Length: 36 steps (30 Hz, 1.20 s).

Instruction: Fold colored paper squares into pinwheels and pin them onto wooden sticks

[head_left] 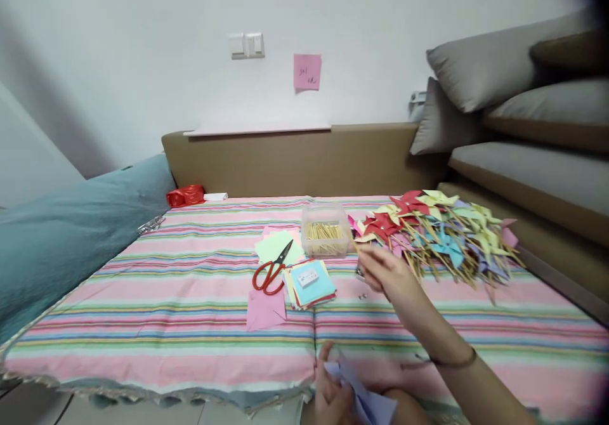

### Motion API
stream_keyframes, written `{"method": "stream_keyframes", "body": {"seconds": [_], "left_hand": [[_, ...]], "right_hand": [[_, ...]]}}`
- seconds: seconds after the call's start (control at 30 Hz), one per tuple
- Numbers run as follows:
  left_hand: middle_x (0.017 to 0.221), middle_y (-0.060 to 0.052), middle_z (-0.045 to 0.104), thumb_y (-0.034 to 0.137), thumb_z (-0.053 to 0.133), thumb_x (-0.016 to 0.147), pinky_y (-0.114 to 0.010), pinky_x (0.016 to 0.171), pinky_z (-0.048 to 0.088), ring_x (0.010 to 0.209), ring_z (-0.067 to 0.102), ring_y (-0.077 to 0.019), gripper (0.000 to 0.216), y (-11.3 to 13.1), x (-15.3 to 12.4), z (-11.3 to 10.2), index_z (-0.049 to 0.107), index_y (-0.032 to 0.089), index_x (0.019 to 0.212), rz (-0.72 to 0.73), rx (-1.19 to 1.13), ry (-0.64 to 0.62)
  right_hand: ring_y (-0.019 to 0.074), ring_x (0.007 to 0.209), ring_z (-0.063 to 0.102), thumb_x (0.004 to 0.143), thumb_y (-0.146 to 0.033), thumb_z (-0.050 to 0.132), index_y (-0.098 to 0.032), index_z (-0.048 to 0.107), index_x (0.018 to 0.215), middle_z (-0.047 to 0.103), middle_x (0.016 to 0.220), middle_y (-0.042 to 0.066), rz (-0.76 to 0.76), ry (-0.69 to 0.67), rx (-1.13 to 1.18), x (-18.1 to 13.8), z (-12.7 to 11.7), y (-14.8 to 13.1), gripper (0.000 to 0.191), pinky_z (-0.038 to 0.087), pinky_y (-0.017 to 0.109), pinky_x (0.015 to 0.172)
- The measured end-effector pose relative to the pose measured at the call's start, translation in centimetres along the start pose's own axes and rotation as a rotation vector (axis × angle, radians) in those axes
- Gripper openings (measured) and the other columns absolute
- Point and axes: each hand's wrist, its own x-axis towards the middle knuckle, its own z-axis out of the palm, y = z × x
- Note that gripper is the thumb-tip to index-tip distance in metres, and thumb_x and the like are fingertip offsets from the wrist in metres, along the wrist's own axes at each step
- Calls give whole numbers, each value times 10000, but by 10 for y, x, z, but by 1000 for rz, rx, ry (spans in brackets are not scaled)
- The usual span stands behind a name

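Note:
My right hand reaches forward over the striped cloth, fingers pinched on a thin wooden stick beside the clear plastic box of sticks. Just beyond it lies a heap of paper pinwheels on sticks, in red, yellow, blue and purple. My left hand is low at the near edge, closed on a folded lilac paper piece.
Red-handled scissors lie on coloured paper squares, with a pink sheet in front. The striped cloth covers a low bed. A teal pillow is left, a red bag behind, grey cushions right.

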Motion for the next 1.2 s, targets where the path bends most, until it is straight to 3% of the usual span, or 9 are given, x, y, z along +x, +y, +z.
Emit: {"method": "stream_keyframes", "body": {"seconds": [0.07,0.13,0.2,0.27,0.43,0.6,0.8,1.0,1.2], "left_hand": [[634,48,584,189,859,580,-200,579,493,559,592,-101,745,5,-13,9,551,299,1249,129,-55,-16],[670,43,599,201,852,588,-209,591,498,557,580,-93,730,12,-32,20,559,321,1246,162,-85,-20],[856,-3,663,145,842,597,-224,711,522,716,637,-115,734,21,-53,31,562,313,1255,92,-51,42],[921,-21,663,130,836,608,-218,731,519,788,644,-128,785,28,-72,42,526,318,1304,124,-31,47],[703,33,586,145,833,624,-204,665,504,638,580,-92,886,21,-103,56,431,355,1385,190,-32,-142],[690,40,565,124,830,617,-181,587,469,573,531,-69,867,12,-117,69,461,320,1376,208,-85,-187],[681,57,549,77,841,565,-196,574,453,569,512,-70,925,14,-125,82,458,315,1373,219,-138,-209],[622,79,547,104,843,603,-174,529,421,522,496,-56,928,16,-129,92,415,338,1392,225,-124,-260],[627,95,551,166,850,628,-169,514,402,503,484,-42,869,15,-122,84,435,371,1363,288,-86,-256]], "right_hand": [[46,457,307,762,-479,671,-148,665,1007,444,641,-47,70,8,89,-51,-9,-2,412,212,201,428],[48,490,326,768,-461,692,-168,678,1021,499,695,-26,100,59,159,-94,-15,-4,387,232,199,449],[52,511,340,793,-442,689,-197,685,1019,526,716,-22,112,122,208,-129,-16,-5,334,267,192,465],[72,556,415,790,-429,704,-208,693,952,550,708,-15,124,169,256,-160,-14,-7,274,342,186,502],[126,686,579,727,-429,758,-225,697,844,644,778,20,193,211,449,-210,-3,-19,243,473,196,605],[78,580,501,803,-389,696,-247,682,797,596,702,-28,147,131,422,-226,-4,-28,143,425,139,532],[152,799,616,813,-377,674,-259,710,872,693,934,18,50,62,222,-231,-11,-25,136,507,218,740],[215,939,644,888,-411,555,-244,707,930,704,1000,54,-8,-88,58,-234,-17,-25,230,506,300,831],[220,860,640,872,-389,594,-256,737,896,695,901,52,-98,-79,-94,-238,-17,-21,197,500,324,794]]}}
